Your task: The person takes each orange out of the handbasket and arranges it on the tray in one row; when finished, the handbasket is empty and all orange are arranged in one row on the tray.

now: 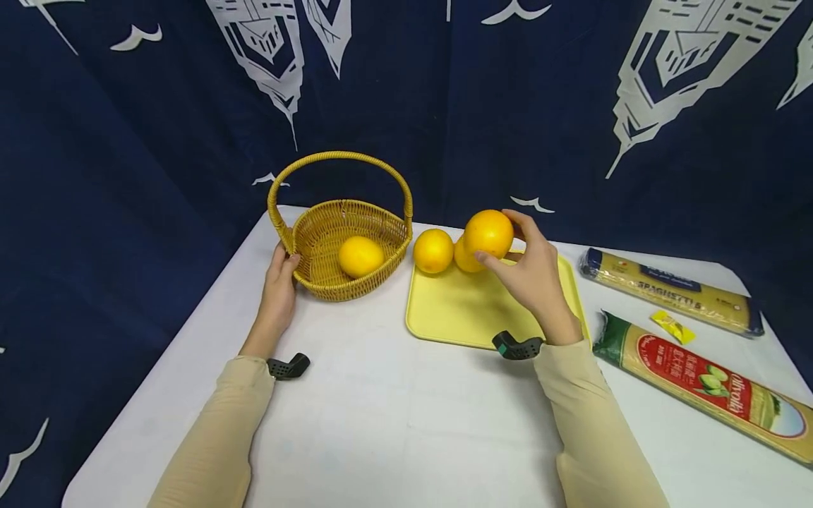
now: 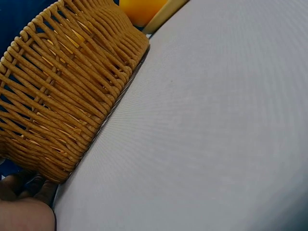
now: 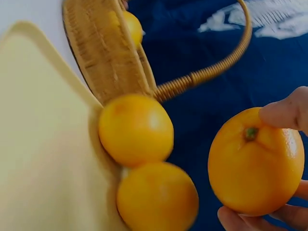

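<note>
My right hand [image 1: 536,271] holds an orange [image 1: 489,234] above the yellow tray [image 1: 466,310], thumb on one side and fingers on the other. In the right wrist view the green stem end of this orange [image 3: 255,161] shows near the thumb. Two more oranges sit side by side at the tray's far left; one orange [image 1: 434,251] is in full sight, the other orange [image 1: 466,258] partly covered by the held one. My left hand [image 1: 278,293] grips the left side of the wicker basket [image 1: 336,291], its thumb near the rim. Inside the basket lies one orange [image 1: 360,257].
Right of the tray lie a blue-ended spaghetti pack [image 1: 673,289], a small yellow packet [image 1: 673,327] and a longer red-and-green pasta pack [image 1: 705,381]. The basket's tall handle [image 1: 339,155] arches upright. A dark blue curtain [image 1: 444,106] hangs behind the white table [image 1: 394,416].
</note>
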A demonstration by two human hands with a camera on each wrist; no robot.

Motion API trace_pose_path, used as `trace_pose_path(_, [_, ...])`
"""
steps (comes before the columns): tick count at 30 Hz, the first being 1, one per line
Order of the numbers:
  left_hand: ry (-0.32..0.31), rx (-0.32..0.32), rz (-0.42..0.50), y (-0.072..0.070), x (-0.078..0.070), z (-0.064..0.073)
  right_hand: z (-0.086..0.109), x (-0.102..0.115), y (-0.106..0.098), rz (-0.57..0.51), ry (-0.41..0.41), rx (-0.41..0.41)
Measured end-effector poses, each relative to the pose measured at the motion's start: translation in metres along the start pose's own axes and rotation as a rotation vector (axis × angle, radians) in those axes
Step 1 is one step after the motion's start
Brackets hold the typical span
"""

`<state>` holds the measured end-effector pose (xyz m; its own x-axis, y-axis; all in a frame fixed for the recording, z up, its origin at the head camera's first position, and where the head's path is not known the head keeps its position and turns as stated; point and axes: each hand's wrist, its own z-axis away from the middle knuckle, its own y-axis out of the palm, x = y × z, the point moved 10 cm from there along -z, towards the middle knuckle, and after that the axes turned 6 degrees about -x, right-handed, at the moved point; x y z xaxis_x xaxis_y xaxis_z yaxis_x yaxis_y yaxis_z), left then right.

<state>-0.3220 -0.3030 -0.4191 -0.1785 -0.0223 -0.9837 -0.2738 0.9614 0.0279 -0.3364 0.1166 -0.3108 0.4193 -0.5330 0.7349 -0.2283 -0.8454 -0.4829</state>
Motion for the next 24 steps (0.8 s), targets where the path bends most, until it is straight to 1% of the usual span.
trace_pose_path(3, [0.000,-0.009,-0.021,-0.002,0.001,0.000,-0.002,-0.011,-0.013,0.037,0.018,-0.037])
trace_pose_path(7, [0.004,-0.006,0.000,-0.003,0.001,-0.001,-0.003,-0.023,-0.025,0.129,0.027,-0.069])
trace_pose_path(11, [0.000,0.013,0.036,0.000,0.002,-0.001,-0.001,-0.038,-0.030,0.199,0.058,-0.051])
trace_pose_path(13, [-0.002,0.017,0.032,0.001,0.001,-0.002,0.001,-0.047,-0.028,0.200,0.091,-0.016])
trace_pose_path(18, [-0.005,0.009,0.029,-0.001,0.001,-0.002,0.006,-0.075,-0.006,0.193,0.173,0.156])
trace_pose_path(20, [-0.005,0.010,0.035,0.000,0.000,-0.002,0.009,-0.082,0.002,0.200,0.189,0.208])
trace_pose_path(22, [-0.007,0.012,0.026,0.001,0.000,-0.001,0.010,-0.087,0.005,0.206,0.202,0.222])
trace_pose_path(24, [-0.005,0.013,0.024,0.001,0.000,-0.001,0.010,-0.089,0.005,0.213,0.205,0.218])
